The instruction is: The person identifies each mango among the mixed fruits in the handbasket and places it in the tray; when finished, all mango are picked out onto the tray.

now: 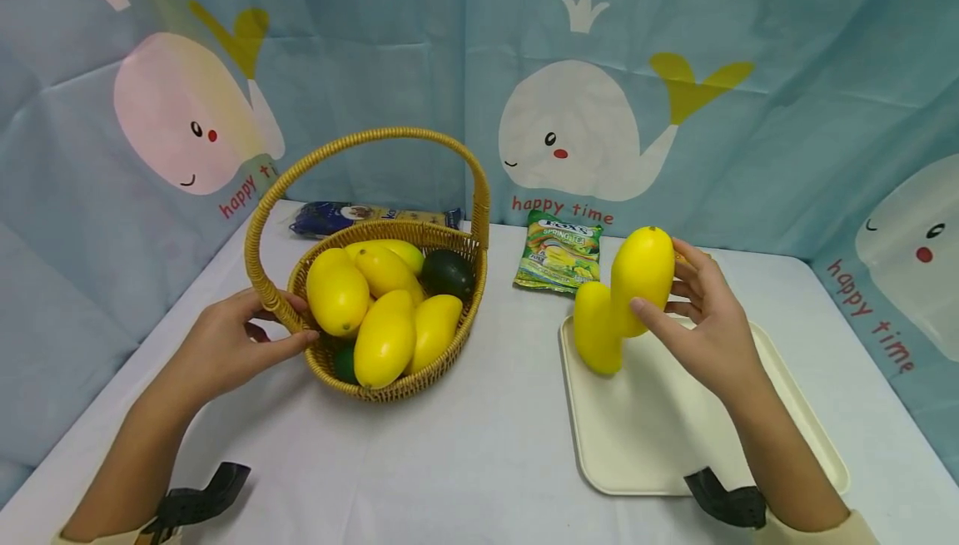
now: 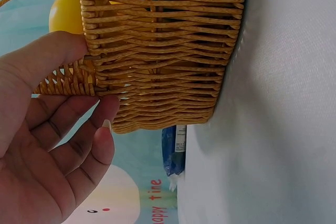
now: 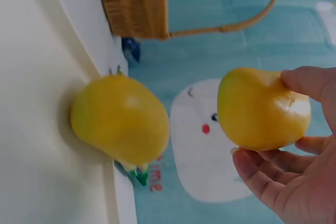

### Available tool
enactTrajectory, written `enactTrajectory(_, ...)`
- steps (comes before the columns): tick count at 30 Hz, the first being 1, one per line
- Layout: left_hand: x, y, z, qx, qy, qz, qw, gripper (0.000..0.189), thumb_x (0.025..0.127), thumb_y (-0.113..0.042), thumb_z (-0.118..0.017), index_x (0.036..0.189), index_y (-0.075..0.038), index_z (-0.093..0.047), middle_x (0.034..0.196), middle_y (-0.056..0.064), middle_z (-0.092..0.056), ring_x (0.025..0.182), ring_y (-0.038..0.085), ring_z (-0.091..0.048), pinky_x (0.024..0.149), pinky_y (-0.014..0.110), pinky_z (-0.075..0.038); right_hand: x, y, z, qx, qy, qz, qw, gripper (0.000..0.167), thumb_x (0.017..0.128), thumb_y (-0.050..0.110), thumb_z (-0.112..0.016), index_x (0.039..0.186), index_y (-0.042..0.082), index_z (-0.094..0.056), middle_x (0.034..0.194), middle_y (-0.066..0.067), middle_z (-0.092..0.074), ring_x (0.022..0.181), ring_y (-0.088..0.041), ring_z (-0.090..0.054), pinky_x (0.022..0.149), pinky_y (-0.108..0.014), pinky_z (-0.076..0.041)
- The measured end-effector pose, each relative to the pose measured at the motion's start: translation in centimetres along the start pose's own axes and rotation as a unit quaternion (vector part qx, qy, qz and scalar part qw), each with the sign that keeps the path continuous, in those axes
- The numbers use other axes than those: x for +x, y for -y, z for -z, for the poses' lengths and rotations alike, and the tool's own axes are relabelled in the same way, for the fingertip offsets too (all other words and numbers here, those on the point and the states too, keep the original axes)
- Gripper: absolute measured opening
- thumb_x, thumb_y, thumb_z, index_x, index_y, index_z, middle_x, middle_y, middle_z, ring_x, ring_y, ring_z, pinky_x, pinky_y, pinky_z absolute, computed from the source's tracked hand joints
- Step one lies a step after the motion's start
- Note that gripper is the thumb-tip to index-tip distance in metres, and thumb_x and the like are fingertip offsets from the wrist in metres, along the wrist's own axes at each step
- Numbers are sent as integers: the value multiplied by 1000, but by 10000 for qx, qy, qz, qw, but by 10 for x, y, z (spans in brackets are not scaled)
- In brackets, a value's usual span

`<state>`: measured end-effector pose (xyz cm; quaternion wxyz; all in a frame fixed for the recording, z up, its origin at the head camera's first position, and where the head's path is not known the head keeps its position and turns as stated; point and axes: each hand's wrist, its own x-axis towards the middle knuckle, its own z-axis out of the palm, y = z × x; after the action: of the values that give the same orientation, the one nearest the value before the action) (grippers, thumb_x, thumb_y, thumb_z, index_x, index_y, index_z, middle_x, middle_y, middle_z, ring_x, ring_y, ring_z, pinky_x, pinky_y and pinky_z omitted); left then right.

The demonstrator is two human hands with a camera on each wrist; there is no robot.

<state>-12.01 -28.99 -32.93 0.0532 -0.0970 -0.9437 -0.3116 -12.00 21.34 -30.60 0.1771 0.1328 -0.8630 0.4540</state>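
My right hand (image 1: pixel 708 312) holds a yellow mango (image 1: pixel 643 279) between thumb and fingers, raised above the cream tray (image 1: pixel 637 453). A second mango (image 1: pixel 593 337) rests on the tray at its far left corner; in the right wrist view the held mango (image 3: pixel 262 109) is apart from this one (image 3: pixel 123 119). My left hand (image 1: pixel 236 337) pinches the left rim of a wicker basket (image 1: pixel 390 391), by the foot of its arched handle. Inside the basket lie several yellow mangoes (image 1: pixel 385 337) and dark green fruits (image 1: pixel 448 273). The left wrist view shows thumb and fingers on the woven wall (image 2: pixel 168 51).
Behind the basket lies a blue packet (image 1: pixel 330 218) against the backdrop. A green candy bag (image 1: pixel 560 252) stands beyond the tray's far left corner. White cloth (image 1: pixel 464 462) covers the table, and a blue whale-print curtain (image 1: pixel 390 71) hangs around it.
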Motion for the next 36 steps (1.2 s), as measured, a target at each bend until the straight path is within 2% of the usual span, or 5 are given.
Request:
enactTrajectory(10,-1,-1,0,-7,35,91,10000,44,83,-34,-84,114,-6,-69,104,13,-70,96,33,-61,68,20,-51,5,-20,18,-670,369,-928,9927,76,94,26,-73,156,13,-31,139,-22,-48,105,-32,-59,75,-10,-48)
enactTrajectory(18,0,-1,-2,0,-87,-72,9999,40,83,-32,-84,111,-8,-70,102,10,-70,94,29,-61,68,20,-52,12,-47,24,-1355,1182,-1921,9648,85,94,46,-68,157,9,-24,139,-33,-45,108,-46,-56,79,-51,-56)
enactTrajectory(21,0,-1,-2,8,-101,-72,9999,40,83,-31,-84,111,-7,-70,102,10,-70,94,30,-61,67,20,-52,13,-56,21,-1518,1513,-2176,9522,89,93,50,-67,155,4,-24,138,-35,-45,113,-49,-53,81,-55,-55)
enactTrajectory(27,0,0,-2,-2,-84,-40,10000,41,83,-32,-84,112,-7,-70,102,10,-70,94,31,-60,67,20,-52,12,-65,12,-1729,1925,-2276,9388,90,92,51,-68,153,-1,-27,134,-37,-48,115,-51,-52,86,-58,-51)
enactTrajectory(36,0,-1,-2,-34,-37,33,10000,42,83,-32,-84,113,-7,-70,103,11,-70,95,32,-60,68,19,-51,11,-63,1,-1752,1946,-2167,9405,88,92,48,-69,152,-4,-28,133,-36,-48,115,-50,-51,88,-60,-49)
